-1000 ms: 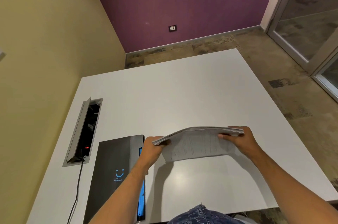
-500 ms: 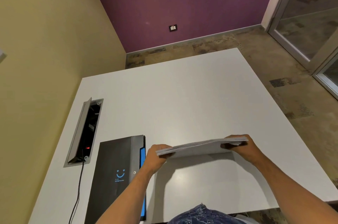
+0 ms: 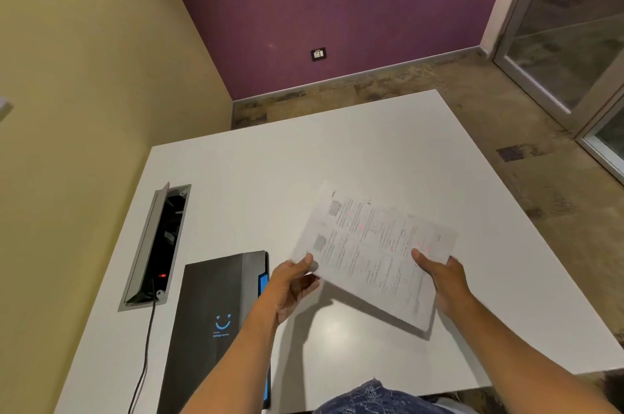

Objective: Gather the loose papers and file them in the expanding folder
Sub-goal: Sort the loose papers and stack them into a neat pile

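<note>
A stack of printed papers (image 3: 371, 251) hangs tilted above the white table (image 3: 337, 150), its printed face towards me. My left hand (image 3: 292, 282) pinches the stack's left corner between thumb and fingers. Along the right side, my right hand (image 3: 442, 278) grips the papers with the thumb on top. The dark grey expanding folder (image 3: 216, 312), marked with a blue smiley logo and showing blue edges, lies closed on the table to the left of my left hand.
An open cable hatch (image 3: 155, 244) is set into the table at the left, with a black cable (image 3: 145, 356) running from it towards me. A yellow wall stands left, a purple wall beyond, glass doors at the right.
The stack was held on edge, nearly level, against the table. Now it is lifted and turned so its printed face shows, rotated diagonally; both hands have kept their hold.
</note>
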Available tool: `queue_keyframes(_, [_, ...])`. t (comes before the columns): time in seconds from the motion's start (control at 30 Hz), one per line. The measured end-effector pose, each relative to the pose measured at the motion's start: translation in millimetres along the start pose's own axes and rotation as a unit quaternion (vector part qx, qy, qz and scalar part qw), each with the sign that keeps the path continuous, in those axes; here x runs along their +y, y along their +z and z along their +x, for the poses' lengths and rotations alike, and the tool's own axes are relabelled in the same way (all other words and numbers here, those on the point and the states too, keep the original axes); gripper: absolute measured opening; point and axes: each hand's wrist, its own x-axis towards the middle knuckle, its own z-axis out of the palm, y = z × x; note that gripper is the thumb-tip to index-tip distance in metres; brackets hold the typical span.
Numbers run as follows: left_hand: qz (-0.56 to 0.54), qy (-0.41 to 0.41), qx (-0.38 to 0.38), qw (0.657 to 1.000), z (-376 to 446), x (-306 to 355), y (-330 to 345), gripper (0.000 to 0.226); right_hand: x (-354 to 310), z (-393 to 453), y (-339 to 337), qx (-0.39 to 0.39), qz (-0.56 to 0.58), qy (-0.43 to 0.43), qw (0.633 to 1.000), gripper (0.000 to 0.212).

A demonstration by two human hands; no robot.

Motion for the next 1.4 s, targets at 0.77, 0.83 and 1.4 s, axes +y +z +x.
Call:
queue_keyframes(0.77, [0.214, -0.017, 0.103, 0.971, 9, -58, 36, 0.046, 9, -9, -24, -0.119, -0.145, 0.110, 0.976, 0.024])
queue_keyframes(0.83, [0.229, -0.027, 0.093, 0.969, 12, -61, 39, 0.045, 7, -3, -17, -0.115, -0.227, 0.091, 0.963, 0.018])
queue_keyframes(1.4, [0.332, -0.115, 0.101, 0.931, 34, -70, 21, 0.029, 36, 33, 4, 0.034, -0.514, -0.020, 0.857, 0.035])
